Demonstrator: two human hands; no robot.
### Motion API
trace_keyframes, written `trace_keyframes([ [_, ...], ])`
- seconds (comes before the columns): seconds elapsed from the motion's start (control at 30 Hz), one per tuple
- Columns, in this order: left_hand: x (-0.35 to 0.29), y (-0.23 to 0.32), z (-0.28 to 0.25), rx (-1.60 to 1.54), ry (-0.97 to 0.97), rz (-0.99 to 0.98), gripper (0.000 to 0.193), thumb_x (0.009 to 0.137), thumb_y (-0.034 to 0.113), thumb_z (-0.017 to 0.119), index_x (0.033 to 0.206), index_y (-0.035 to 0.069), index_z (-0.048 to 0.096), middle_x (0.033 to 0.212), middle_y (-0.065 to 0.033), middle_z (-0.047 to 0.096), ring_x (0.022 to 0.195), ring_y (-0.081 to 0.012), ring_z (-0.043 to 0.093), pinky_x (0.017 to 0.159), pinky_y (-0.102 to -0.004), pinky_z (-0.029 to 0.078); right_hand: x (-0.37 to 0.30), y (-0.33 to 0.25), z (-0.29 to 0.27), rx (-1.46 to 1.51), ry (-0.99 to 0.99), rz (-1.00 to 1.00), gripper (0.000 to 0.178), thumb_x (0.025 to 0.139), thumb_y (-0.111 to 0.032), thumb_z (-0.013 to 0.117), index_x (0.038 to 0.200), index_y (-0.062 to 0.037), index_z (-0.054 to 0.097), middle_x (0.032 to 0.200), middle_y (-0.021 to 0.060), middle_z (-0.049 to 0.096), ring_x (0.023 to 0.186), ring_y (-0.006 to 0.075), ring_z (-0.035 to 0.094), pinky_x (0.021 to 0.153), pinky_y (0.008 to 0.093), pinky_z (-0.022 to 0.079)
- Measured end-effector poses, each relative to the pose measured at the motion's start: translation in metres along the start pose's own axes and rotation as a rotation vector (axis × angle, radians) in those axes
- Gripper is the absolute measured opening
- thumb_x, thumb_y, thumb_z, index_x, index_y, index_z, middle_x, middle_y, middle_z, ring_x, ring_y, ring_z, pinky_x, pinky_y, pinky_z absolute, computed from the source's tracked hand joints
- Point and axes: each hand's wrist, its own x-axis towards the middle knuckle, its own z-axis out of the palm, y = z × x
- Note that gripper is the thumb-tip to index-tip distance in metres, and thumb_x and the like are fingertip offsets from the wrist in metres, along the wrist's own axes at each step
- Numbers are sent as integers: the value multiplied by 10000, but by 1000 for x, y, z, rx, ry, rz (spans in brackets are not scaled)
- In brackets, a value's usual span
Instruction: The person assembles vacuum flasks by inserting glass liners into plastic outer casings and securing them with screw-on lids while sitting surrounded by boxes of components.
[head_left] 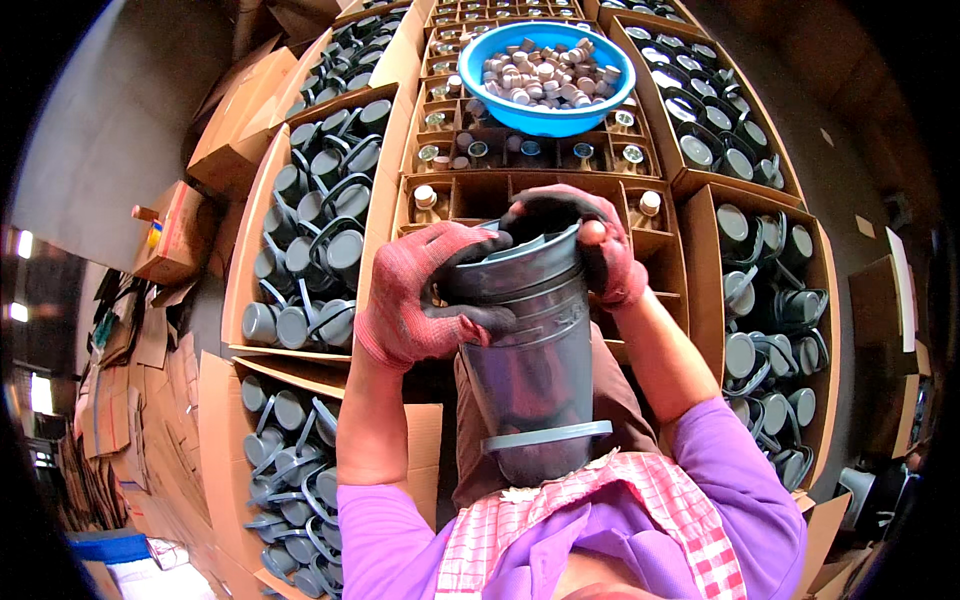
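Between my two gloved hands is a tapered dark grey plastic container (535, 370), its wide rim facing away from me and its narrow end over my lap. My left hand (425, 295) grips its left side, fingers curled at the rim and thumb along the wall. On the far right of the rim, my right hand (600, 245) is closed over the edge, with a bare fingertip showing through the red and black glove. A lighter grey band or handle (548, 436) crosses the container's lower end. What lies inside it is hidden.
A blue basin (547, 122) full of small caps (545, 72) rests on a divided carton (560, 185) with capped bottles (649, 205). Open cartons of grey handled containers flank me at left (343, 252) and right (740, 354). Flattened cardboard (160, 400) lies at far left.
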Motion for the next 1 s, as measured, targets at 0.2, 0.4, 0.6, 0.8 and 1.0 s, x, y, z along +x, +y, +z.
trace_keyframes([
  [0.2, 24, 26, -1, -145, -7, -119, 839, 662, 697, 764, 1073, -29, 676, 996, -165, 705, 943, -293, 705, 838, -371, 541, -12, 43, -13, -169, 50, 4, 789, 869, -708, 497, 986, 45, 702, 892, 125, 726, 868, 189, 677, 814, 339, 529],
  [0.4, 43, 51, 23, 447, -130, 94, 526, 750, 383, 780, 1052, -36, 682, 1022, -160, 706, 902, -309, 703, 811, -362, 548, 24, 31, 12, 1156, -204, 222, 981, 845, -771, 460, 1511, -66, 313, 1407, 220, 494, 1227, 312, 558, 1058, 477, 444],
  [0.6, 29, 21, 14, -683, 254, -77, 338, 813, 272, 700, 949, -35, 671, 1013, -173, 706, 948, -317, 673, 926, -435, 505, -3, -38, -11, -426, 68, -94, 904, 857, -732, 521, 1288, 61, 575, 1191, 165, 672, 1032, 223, 673, 978, 361, 494],
  [0.8, 49, 45, 35, 423, 50, 146, 406, 749, 352, 765, 956, 10, 696, 898, -163, 681, 885, -341, 658, 823, -426, 511, -2, 2, -16, 861, -43, 284, 853, 885, -686, 510, 1402, -9, 481, 1281, 160, 615, 1116, 261, 631, 999, 387, 482],
  [1.0, 41, 32, 14, -330, 111, -44, 464, 894, 451, 643, 957, -7, 687, 947, -179, 698, 947, -288, 657, 869, -412, 503, 4, -8, -24, 225, -41, 64, 945, 864, -753, 452, 1410, 19, 460, 1297, 182, 599, 1105, 271, 639, 980, 416, 509],
])
